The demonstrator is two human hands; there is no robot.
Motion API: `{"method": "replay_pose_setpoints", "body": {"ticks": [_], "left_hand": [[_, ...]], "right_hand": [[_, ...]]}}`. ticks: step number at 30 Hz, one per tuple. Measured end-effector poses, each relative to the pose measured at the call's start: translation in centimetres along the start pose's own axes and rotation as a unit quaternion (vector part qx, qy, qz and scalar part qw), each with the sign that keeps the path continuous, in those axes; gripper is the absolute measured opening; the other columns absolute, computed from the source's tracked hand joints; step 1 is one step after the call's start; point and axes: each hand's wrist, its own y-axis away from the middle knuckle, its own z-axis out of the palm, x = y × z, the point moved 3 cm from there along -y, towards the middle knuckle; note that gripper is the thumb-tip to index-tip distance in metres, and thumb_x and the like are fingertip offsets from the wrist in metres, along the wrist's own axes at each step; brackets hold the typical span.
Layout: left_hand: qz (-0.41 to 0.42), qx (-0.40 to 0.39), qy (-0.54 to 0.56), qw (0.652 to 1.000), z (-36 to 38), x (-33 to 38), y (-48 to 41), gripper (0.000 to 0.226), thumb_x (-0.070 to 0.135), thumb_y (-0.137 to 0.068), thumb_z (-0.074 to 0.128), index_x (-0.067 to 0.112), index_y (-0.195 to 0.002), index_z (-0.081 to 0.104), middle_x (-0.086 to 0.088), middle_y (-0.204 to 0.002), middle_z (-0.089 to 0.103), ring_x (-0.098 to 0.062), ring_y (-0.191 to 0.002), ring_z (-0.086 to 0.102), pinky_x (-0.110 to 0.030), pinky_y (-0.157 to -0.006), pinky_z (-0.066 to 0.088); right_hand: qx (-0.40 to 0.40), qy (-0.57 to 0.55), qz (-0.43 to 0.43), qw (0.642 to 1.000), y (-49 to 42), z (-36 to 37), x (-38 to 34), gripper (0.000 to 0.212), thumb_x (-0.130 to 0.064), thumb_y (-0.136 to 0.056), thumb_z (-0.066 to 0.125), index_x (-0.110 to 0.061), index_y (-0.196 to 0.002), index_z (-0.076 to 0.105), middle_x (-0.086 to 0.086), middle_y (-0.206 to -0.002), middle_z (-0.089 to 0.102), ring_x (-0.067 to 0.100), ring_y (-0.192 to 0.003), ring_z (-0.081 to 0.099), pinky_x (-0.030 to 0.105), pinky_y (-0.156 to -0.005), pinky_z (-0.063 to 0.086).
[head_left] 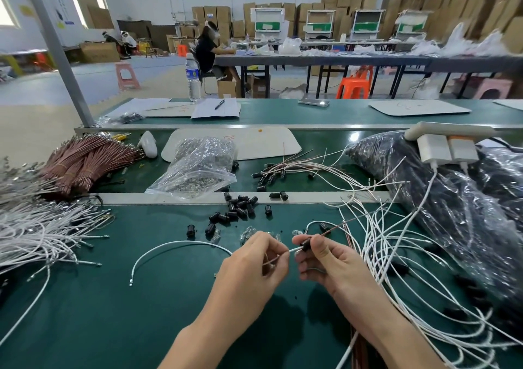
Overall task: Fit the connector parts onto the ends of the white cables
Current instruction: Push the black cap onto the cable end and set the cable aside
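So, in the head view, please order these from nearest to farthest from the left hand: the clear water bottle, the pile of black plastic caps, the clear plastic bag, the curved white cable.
From the left hand:
1. Curved white cable, just left of it.
2. Pile of black plastic caps, ahead.
3. Clear plastic bag, beyond the metal rail.
4. Clear water bottle, far back.

One head-worn wide-angle view looks forward and down from close above the green bench point(119, 298), hands point(256, 261) low in the middle, the workshop hall beyond.
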Motion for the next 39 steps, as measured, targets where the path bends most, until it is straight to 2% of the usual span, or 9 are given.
{"method": "replay_pose_setpoints", "body": {"ticks": [5, 9, 14, 20, 23, 26, 29, 34, 39], "left_hand": [[-0.008, 0.006, 0.013, 1.0, 0.2, 0.2, 0.2, 0.016, 0.057, -0.084, 0.048, 0.042, -0.091, 0.051, 0.025, -0.086, 0.061, -0.003, -0.071, 0.058, -0.02, -0.063, 0.047], [-0.027, -0.003, 0.046, 0.999, 0.0, 0.0, -0.1, 0.016, 0.057, -0.086, 0.05, 0.043, -0.092, 0.054, 0.021, -0.084, 0.064, -0.005, -0.067, 0.058, -0.028, -0.064, 0.051], [-0.035, -0.021, 0.071, 0.997, 0.3, 0.2, 0.0, 0.018, 0.056, -0.087, 0.049, 0.04, -0.091, 0.055, 0.019, -0.076, 0.062, -0.002, -0.06, 0.052, -0.015, -0.058, 0.039], [0.001, -0.002, 0.028, 1.0, 0.1, 1.1, 0.2, 0.012, 0.051, -0.088, 0.051, 0.039, -0.09, 0.052, 0.02, -0.083, 0.061, -0.006, -0.067, 0.056, -0.012, -0.059, 0.04], [0.067, 0.026, -0.035, 0.997, -0.4, 2.0, 0.1, 0.007, 0.037, -0.092, 0.057, 0.033, -0.089, 0.052, 0.017, -0.086, 0.056, -0.003, -0.067, 0.056, -0.015, -0.056, 0.043], [0.098, 0.057, -0.081, 0.99, -0.5, 2.3, 0.2, 0.009, 0.029, -0.092, 0.059, 0.021, -0.087, 0.058, 0.013, -0.082, 0.054, 0.002, -0.062, 0.048, -0.022, -0.052, 0.045], [0.07, 0.048, -0.057, 0.995, -0.3, 1.9, 0.2, 0.011, 0.024, -0.091, 0.066, 0.026, -0.087, 0.056, 0.013, -0.083, 0.056, 0.001, -0.062, 0.049, -0.021, -0.054, 0.044], [0.032, 0.007, 0.001, 0.999, 0.4, 1.4, 0.5, 0.011, 0.053, -0.093, 0.047, 0.045, -0.1, 0.045, 0.023, -0.088, 0.058, -0.006, -0.065, 0.057, -0.011, -0.057, 0.038], [0.055, 0.013, -0.018, 0.998, 0.7, 1.7, 0.3, 0.024, 0.062, -0.092, 0.049, 0.051, -0.114, 0.049, 0.024, -0.093, 0.055, -0.002, -0.068, 0.057, -0.012, -0.06, 0.04]], "right_hand": [[0.01, 0.025, -0.007, 1.0, -0.1, -0.2, 0.1, 0.065, -0.07, -0.058, 0.083, -0.016, -0.094, 0.079, 0.007, -0.082, 0.073, 0.016, -0.072, 0.069, 0.023, -0.067, 0.057], [0.003, 0.046, -0.001, 0.999, 0.0, -0.4, -0.2, 0.04, -0.052, -0.074, 0.074, -0.017, -0.094, 0.08, 0.008, -0.081, 0.073, 0.016, -0.073, 0.069, 0.024, -0.067, 0.057], [0.015, 0.051, -0.008, 0.999, 0.0, -0.2, -0.2, 0.035, -0.046, -0.074, 0.069, -0.017, -0.091, 0.08, 0.009, -0.078, 0.073, 0.016, -0.069, 0.068, 0.023, -0.065, 0.057], [0.046, 0.056, -0.029, 0.997, -0.1, -0.4, -0.4, 0.03, -0.039, -0.075, 0.066, -0.013, -0.081, 0.081, 0.011, -0.071, 0.072, 0.016, -0.062, 0.067, 0.022, -0.059, 0.056], [0.052, 0.073, -0.044, 0.995, -0.1, -0.4, -0.5, 0.035, -0.047, -0.072, 0.068, -0.015, -0.079, 0.08, 0.01, -0.069, 0.071, 0.016, -0.061, 0.066, 0.023, -0.058, 0.056], [0.055, 0.089, -0.062, 0.993, -0.1, -0.3, -0.5, 0.05, -0.065, -0.067, 0.078, -0.017, -0.081, 0.08, 0.009, -0.07, 0.072, 0.015, -0.062, 0.066, 0.024, -0.059, 0.056], [0.06, 0.111, -0.074, 0.989, 0.1, -0.3, -0.5, 0.04, -0.058, -0.076, 0.073, -0.019, -0.083, 0.079, 0.008, -0.071, 0.072, 0.014, -0.062, 0.066, 0.023, -0.06, 0.056], [0.062, 0.166, -0.092, 0.98, 0.4, 0.0, -0.8, 0.023, -0.048, -0.073, 0.069, -0.03, -0.083, 0.08, 0.003, -0.066, 0.071, 0.009, -0.058, 0.064, 0.016, -0.059, 0.051], [0.051, 0.199, -0.1, 0.974, 0.4, 0.2, -0.9, 0.014, -0.043, -0.075, 0.069, -0.032, -0.073, 0.079, 0.003, -0.059, 0.068, 0.006, -0.054, 0.06, 0.014, -0.057, 0.048]]}}
